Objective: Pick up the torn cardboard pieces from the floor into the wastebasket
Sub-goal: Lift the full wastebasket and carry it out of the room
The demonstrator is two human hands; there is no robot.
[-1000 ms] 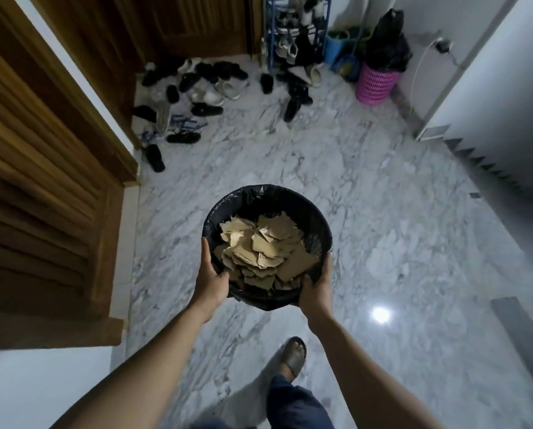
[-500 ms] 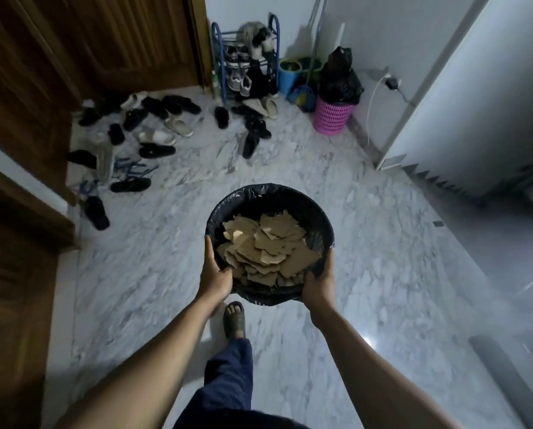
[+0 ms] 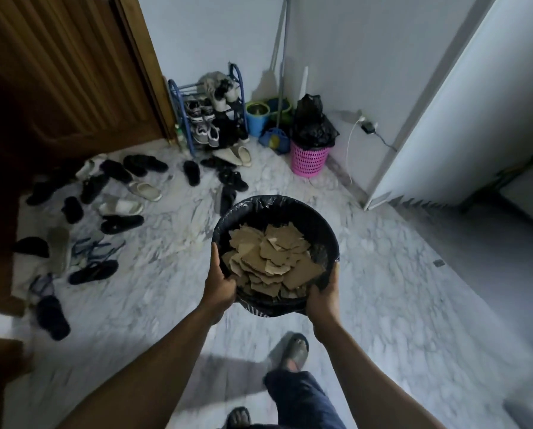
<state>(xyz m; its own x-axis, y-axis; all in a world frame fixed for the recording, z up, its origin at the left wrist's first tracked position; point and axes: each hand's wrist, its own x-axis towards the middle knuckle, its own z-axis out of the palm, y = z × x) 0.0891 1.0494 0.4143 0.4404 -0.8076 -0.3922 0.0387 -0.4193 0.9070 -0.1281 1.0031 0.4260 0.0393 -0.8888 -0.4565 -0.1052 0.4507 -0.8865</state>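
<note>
Black-lined wastebasket (image 3: 268,205) hangs straight ahead, level, its near rim gripped by the left hand (image 3: 220,287) and right hand (image 3: 323,297) alike; torn cardboard pieces (image 3: 268,261) fill it, none visible on the floor (image 3: 382,289).

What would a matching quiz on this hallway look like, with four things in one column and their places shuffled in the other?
1 wastebasket
2 torn cardboard pieces
3 pink basket
4 blue shoe rack

A next to the wooden door
B holding a black bag, by the wall
C gripped by left hand and right hand
D piled in the wastebasket

Pairs: 1-C, 2-D, 3-B, 4-A.
</note>
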